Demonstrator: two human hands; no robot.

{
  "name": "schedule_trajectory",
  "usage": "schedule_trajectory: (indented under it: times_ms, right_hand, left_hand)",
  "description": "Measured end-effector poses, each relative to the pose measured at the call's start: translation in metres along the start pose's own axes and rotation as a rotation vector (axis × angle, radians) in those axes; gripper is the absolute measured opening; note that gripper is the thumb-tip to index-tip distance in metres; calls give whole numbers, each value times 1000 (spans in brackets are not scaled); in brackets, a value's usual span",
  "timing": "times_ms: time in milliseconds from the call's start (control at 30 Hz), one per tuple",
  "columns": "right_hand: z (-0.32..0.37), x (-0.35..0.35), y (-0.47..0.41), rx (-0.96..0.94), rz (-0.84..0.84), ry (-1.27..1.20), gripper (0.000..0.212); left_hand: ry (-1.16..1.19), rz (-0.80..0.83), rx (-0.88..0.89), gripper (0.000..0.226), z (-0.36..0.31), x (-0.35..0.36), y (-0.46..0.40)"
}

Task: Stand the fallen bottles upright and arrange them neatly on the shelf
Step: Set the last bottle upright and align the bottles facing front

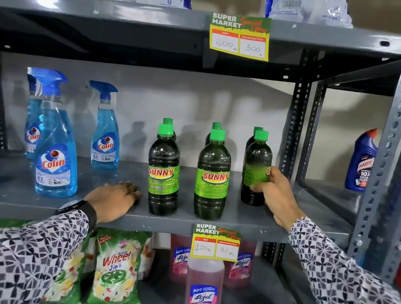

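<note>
Bottles of dark green Sunny cleaner stand upright on the middle shelf (210,221) in my head view, in three short rows running front to back, each with a green cap. I see the front left bottle (164,172) and the front middle bottle (212,177) with their labels facing me, and a second cap peeking out behind each. The front right bottle (257,168) stands a little further back, its label turned to the right. My right hand (276,194) is wrapped around its lower half, fingers curled across the label and thumb behind, so it is closed on that bottle. My left hand (114,199) lies palm down on the shelf just beside the front left bottle, fingers loosely spread and holding nothing; I cannot tell whether the fingertips touch the bottle. Blue Colin spray bottles (59,156) stand to the left on the same shelf. A yellow price tag (215,244) hangs from the shelf's front edge, below the middle bottle.
</note>
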State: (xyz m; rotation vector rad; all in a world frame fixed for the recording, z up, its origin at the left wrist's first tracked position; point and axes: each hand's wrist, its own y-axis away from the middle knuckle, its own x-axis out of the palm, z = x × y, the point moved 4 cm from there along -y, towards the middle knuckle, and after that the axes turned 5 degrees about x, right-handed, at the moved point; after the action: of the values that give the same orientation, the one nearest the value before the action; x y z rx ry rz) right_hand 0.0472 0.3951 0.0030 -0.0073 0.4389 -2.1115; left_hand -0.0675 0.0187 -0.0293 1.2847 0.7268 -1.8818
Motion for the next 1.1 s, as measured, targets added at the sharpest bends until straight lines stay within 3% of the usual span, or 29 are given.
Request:
schedule_trajectory:
  times_ms: [533, 833, 933, 1100]
  right_hand:
    - [-3, 2, -1, -41, -23, 26, 85]
    - [1, -6, 16, -7, -41, 128, 82]
    - [3, -14, 34, -19, -47, 136, 80]
    - [1, -27, 52, -14, -52, 135, 85]
  left_hand:
    - [54, -9, -35, 53, -1, 0, 1]
    - [128, -22, -54, 54, 1, -1, 2]
    - [128, -86, -66, 74, 10, -2, 2]
    - [131, -53, -58, 53, 1, -2, 1]
